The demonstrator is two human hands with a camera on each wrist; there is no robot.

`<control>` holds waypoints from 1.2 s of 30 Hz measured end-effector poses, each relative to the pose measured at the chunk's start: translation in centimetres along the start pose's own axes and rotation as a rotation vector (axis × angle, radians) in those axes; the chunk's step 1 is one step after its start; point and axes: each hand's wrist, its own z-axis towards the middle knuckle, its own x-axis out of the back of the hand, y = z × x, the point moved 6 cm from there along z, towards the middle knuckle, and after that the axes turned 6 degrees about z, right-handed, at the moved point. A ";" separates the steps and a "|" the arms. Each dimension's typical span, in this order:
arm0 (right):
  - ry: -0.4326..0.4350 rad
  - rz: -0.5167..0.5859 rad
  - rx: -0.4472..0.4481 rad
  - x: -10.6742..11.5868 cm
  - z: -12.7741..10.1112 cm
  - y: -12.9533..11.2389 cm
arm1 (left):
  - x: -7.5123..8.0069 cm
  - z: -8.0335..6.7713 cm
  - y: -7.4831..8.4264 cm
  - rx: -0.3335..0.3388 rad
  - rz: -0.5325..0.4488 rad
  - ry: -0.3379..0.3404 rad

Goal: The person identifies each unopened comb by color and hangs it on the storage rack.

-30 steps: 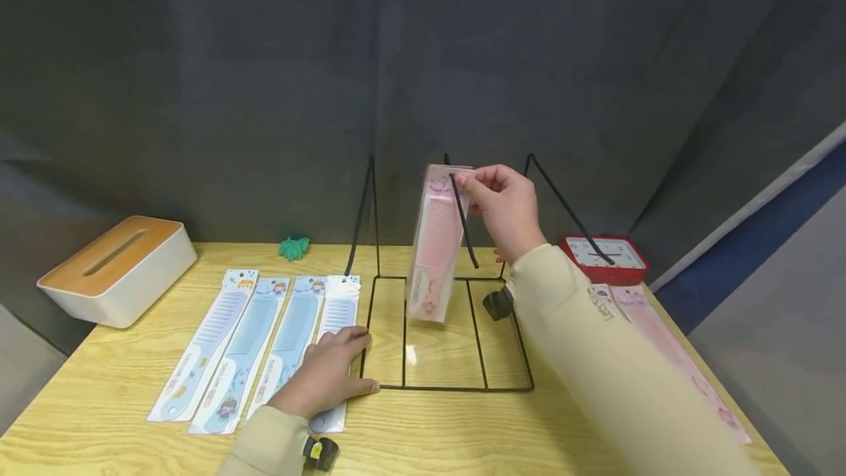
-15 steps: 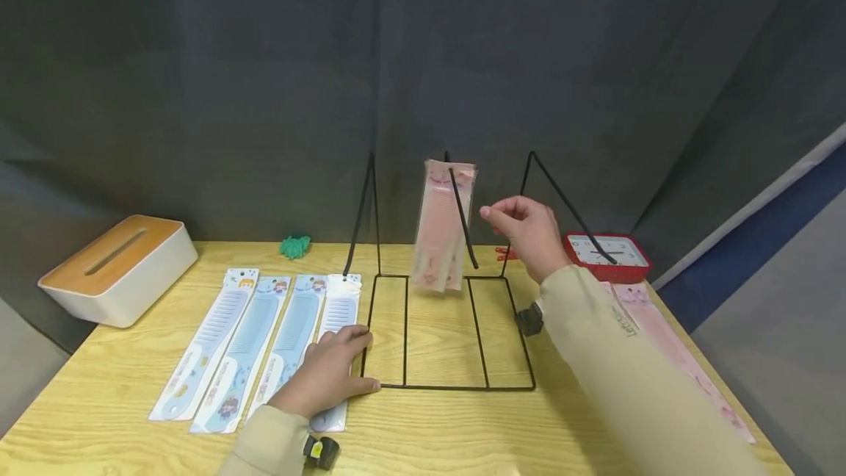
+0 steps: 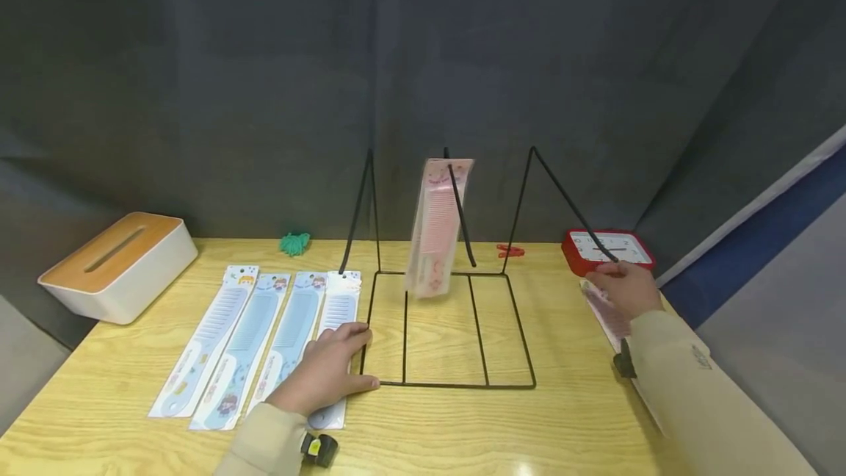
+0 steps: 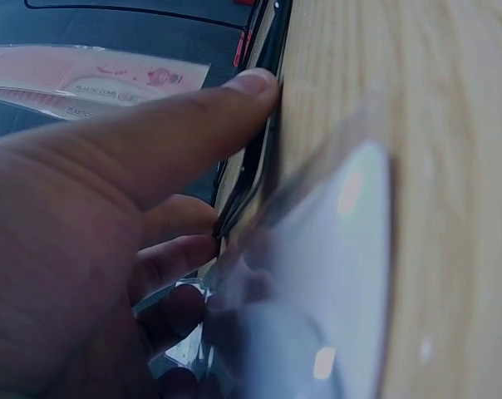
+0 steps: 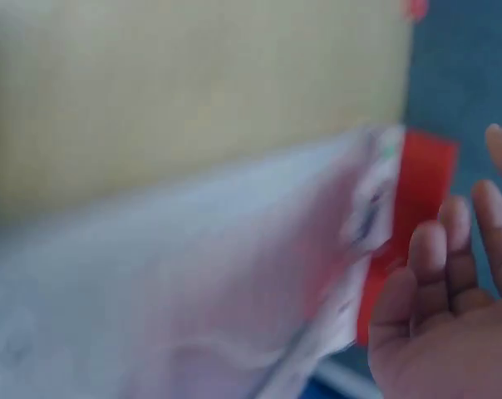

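My left hand rests at the front left corner of a black wire display rack. Its thumb lies along the front bar, and the fingertips touch the left bar. Under this palm is part of a packaged blue comb. Packaged pink combs hang overlapping from the rack's middle hook, tilted. At the far right, my right hand hovers beside the top of packaged pink combs lying on the table, partly hidden by hand and sleeve. The right wrist view, blurred, has its fingers apart from the packages.
A red clock stands behind my right hand. Several packaged blue combs lie in a row on the left. Farther back are a tissue box, a green tangle and a red clip. The rack's side hooks jut forward.
My right hand let go of the pink comb package at the middle hook and moved right and down to the packages by the clock. The hung packages swing. My left hand stays put.
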 end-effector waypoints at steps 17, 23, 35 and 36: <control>-0.148 -0.260 -0.067 -0.1 0.9 3.6 | 0.1 -0.1 -0.1 0.000 -0.025 -0.005; -0.050 -0.138 -0.061 -0.2 0.7 3.2 | 0.0 0.0 -0.1 0.002 -0.024 -0.009; -0.143 0.143 0.010 -2.9 -6.5 -11.3 | 0.0 -0.1 -0.1 0.004 -0.004 -0.004; -0.141 0.170 0.035 -3.2 -7.8 -12.9 | 0.0 -0.1 -0.1 0.002 -0.006 -0.003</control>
